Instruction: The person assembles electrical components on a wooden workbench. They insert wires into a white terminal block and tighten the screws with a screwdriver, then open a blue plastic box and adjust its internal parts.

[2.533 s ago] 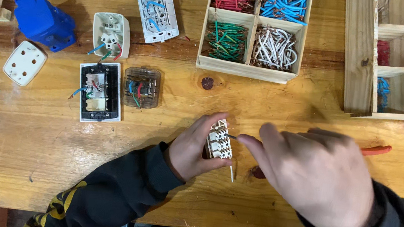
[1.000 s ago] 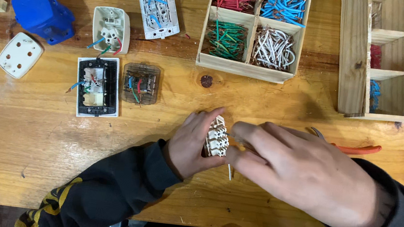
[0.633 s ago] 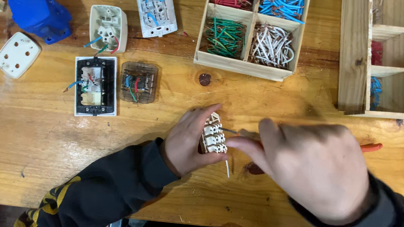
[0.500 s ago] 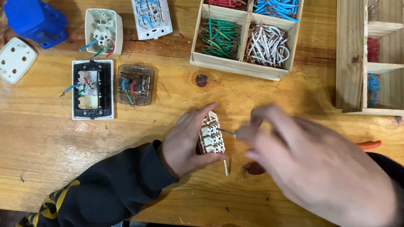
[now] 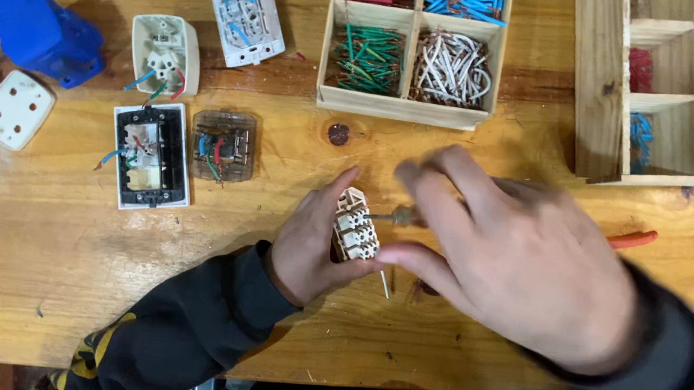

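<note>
Since the earlier frame the right hand [image 5: 529, 266] has lifted slightly, its fingers closed around a screwdriver [image 5: 403, 218] whose tip meets the cream switch module [image 5: 355, 235]. The left hand [image 5: 314, 247] grips this module firmly above the wooden table [image 5: 55, 276]. One white wire [image 5: 384, 284] already hangs from it, so the wiring seems only partly done.

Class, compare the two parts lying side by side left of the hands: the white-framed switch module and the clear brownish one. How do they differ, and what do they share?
The white-framed switch module is opaque, with a white rim around a dark inside; the clear brownish module is see-through. The white-framed one is longer and upright; the brownish one is smaller and nearly square. A blue wire sticks out past the white-framed one's left edge; the brownish one's wires stay inside. Both lie flat on the wooden table, untouched, with coloured wires.
</note>
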